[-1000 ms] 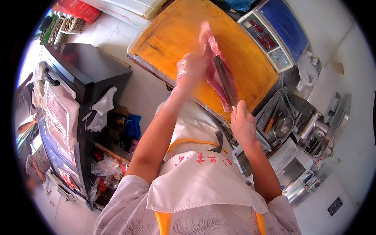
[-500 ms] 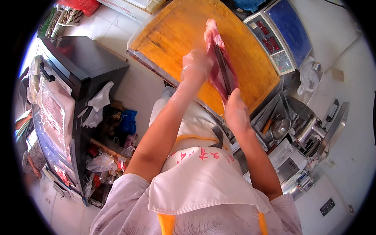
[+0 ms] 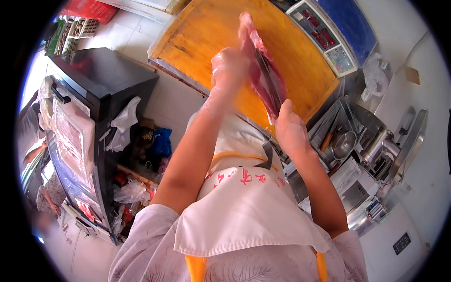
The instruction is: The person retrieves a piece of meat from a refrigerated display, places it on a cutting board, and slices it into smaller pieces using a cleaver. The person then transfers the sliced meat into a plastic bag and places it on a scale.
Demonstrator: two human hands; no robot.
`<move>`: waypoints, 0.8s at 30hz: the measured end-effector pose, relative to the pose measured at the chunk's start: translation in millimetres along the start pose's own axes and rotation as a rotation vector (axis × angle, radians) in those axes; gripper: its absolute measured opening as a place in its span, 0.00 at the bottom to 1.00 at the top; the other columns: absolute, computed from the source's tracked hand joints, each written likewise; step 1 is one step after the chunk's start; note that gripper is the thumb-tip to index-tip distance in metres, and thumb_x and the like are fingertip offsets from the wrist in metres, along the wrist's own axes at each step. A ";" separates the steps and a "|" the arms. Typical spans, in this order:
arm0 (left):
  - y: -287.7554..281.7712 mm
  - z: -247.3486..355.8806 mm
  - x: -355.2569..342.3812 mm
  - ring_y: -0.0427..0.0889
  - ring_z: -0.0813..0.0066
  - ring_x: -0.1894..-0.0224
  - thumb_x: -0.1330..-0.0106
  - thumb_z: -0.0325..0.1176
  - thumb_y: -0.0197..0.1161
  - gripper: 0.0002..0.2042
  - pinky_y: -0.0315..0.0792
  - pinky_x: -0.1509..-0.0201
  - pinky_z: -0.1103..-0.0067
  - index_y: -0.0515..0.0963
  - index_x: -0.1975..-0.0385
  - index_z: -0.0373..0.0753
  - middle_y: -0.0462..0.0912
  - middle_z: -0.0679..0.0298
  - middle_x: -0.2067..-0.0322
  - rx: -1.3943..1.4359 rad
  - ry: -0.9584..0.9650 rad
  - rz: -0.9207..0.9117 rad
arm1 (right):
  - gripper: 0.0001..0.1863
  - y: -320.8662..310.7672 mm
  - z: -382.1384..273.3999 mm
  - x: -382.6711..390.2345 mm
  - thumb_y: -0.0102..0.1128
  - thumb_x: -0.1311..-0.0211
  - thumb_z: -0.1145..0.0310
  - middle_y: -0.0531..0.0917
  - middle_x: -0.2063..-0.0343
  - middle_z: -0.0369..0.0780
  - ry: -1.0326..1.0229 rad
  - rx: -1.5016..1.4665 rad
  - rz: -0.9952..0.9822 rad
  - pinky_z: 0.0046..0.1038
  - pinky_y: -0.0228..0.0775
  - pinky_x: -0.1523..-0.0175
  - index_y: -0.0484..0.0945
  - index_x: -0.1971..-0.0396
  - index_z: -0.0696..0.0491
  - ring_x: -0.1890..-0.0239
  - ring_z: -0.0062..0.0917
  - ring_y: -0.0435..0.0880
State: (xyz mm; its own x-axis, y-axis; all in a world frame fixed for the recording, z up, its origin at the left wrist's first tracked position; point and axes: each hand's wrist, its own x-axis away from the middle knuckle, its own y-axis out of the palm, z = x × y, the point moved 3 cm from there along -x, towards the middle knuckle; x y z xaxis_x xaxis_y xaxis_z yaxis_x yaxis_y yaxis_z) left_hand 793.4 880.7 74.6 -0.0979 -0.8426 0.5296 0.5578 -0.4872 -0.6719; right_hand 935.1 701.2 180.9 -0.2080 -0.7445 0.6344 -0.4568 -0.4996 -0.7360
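A long piece of raw red meat [image 3: 250, 70] with a paler far end is over the yellow cutting board [image 3: 197, 42]. My left hand [image 3: 229, 68], in a thin clear glove, is closed at the meat's left edge; its fingertips are blurred and partly hidden. Closed around the near end of a knife is my right hand [image 3: 292, 129], also gloved. The handle is hidden inside that hand. The knife's long, narrow dark blade [image 3: 270, 75] runs lengthwise along the meat, pointing away from me.
A scale [image 3: 324, 40] with a blue top stands beyond the board's right edge. Metal trays and a round strainer [image 3: 343, 144] are at the right. To the left is a dark display case [image 3: 101, 80] with wrapped meat, and another person [image 3: 49, 197] is beyond it.
The whole view has shifted slightly. My left hand has moved a little away and left, my right hand slightly right. The blade still lies along the meat.
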 end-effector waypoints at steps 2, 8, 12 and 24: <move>-4.1 4.9 3.0 0.89 0.54 0.61 0.41 0.39 0.65 0.12 0.81 0.55 0.66 0.87 0.64 0.38 0.89 0.51 0.66 0.043 -0.060 0.001 | 0.14 -0.4 3.5 9.3 0.50 0.27 0.73 0.84 0.65 0.64 0.006 -0.057 0.005 0.55 0.77 0.53 0.64 0.49 0.65 0.59 0.63 0.85; -10.8 14.8 8.8 0.89 0.54 0.60 0.41 0.40 0.65 0.12 0.81 0.54 0.66 0.88 0.66 0.39 0.90 0.52 0.65 0.152 -0.241 -0.005 | 0.13 -1.1 15.7 24.9 0.51 0.27 0.73 0.84 0.65 0.64 0.067 -0.125 -0.051 0.56 0.75 0.53 0.64 0.51 0.65 0.58 0.64 0.84; -16.5 20.1 17.2 0.89 0.53 0.59 0.42 0.41 0.65 0.13 0.81 0.54 0.65 0.88 0.66 0.41 0.90 0.53 0.64 0.168 -0.275 0.002 | 0.14 -7.3 5.6 25.8 0.52 0.28 0.75 0.84 0.65 0.65 0.062 -0.142 -0.025 0.55 0.76 0.52 0.64 0.49 0.66 0.57 0.64 0.84; -1.4 15.2 32.4 0.89 0.52 0.62 0.43 0.43 0.65 0.14 0.81 0.54 0.65 0.88 0.66 0.39 0.89 0.50 0.66 0.186 -0.219 0.008 | 0.17 22.4 39.7 69.4 0.57 0.30 0.74 0.85 0.68 0.62 0.165 -0.155 -0.035 0.57 0.76 0.55 0.63 0.48 0.62 0.61 0.61 0.85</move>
State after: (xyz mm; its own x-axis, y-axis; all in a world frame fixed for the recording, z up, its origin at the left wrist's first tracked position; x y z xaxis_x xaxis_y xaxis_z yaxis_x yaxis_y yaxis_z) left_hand 802.0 857.5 100.5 0.0761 -0.7666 0.6376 0.7012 -0.4134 -0.5809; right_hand 944.8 620.7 199.0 -0.3225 -0.6393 0.6981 -0.5905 -0.4405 -0.6762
